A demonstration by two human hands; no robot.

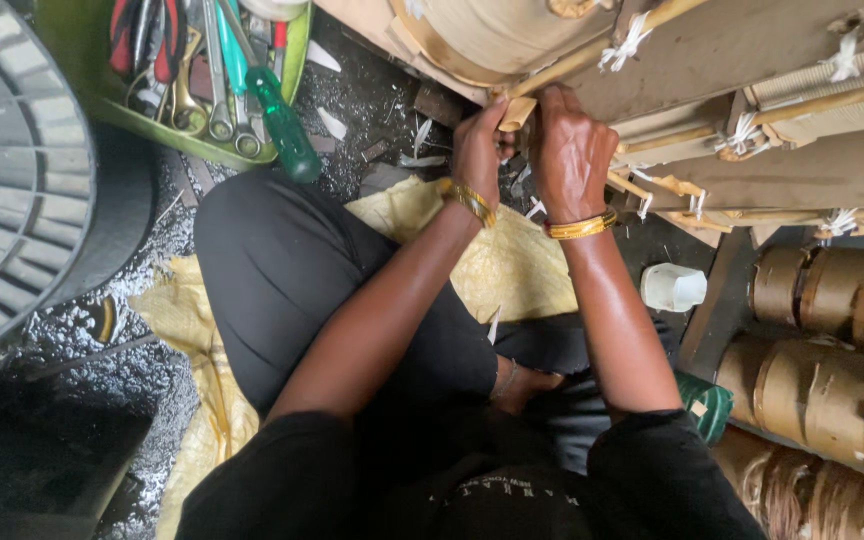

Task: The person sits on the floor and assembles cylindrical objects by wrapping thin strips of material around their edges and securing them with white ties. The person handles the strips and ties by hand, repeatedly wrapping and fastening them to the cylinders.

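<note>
I sit on a yellow sack [512,265] on the floor, legs in black trousers. My left hand [479,150] and my right hand [570,150] are raised together at the end of a tan strip [518,110] that sticks out of a large paper-wrapped coil assembly [732,60]. Both hands have their fingers closed around the strip end. Gold bangles [582,226] sit on both wrists. White ties [627,45] bind wooden sticks along the assembly.
A green tray [82,60] of tools, with a green-handled screwdriver [277,115], lies at the upper left. A grey slotted fan housing [12,180] stands at the left. A white cup [672,287] and brown paper-wrapped coils [832,380] lie at the right. Scraps litter the dark floor.
</note>
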